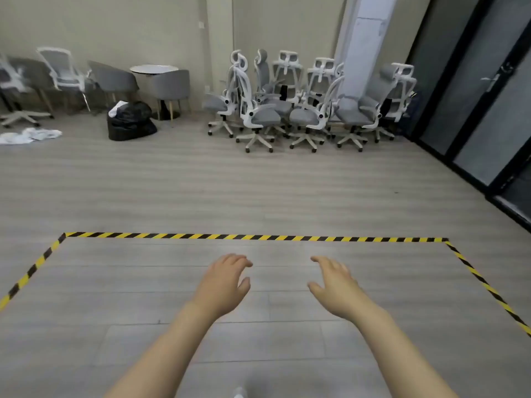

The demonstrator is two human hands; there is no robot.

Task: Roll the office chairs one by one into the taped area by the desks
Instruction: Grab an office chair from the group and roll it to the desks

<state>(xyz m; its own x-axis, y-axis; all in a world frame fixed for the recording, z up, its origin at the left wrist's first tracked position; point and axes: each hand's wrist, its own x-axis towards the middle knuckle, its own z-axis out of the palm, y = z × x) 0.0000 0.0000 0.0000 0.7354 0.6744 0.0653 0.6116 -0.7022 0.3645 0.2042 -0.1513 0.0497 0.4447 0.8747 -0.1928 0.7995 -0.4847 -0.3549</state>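
Both forearms reach forward over the grey plank floor [143, 196]. The left hand [224, 282] and right hand [334, 285] hang palm-down with fingers relaxed and slightly spread, holding nothing and touching nothing. They hover inside the taped area, whose yellow-and-black hazard tape [255, 237] runs across at 12 o'clock and slants back at 9 and 3 o'clock. Well beyond the tape, at about 1 o'clock, the white-framed grey office chairs [304, 104] stand bunched against the wall beside a pale column [365, 47]. At 11 o'clock a full black rubbish bag [129, 122] sits on the floor with something white, perhaps paper, showing at its mouth. Behind it are grey tub chairs [172, 84] round a small round table [153, 68].
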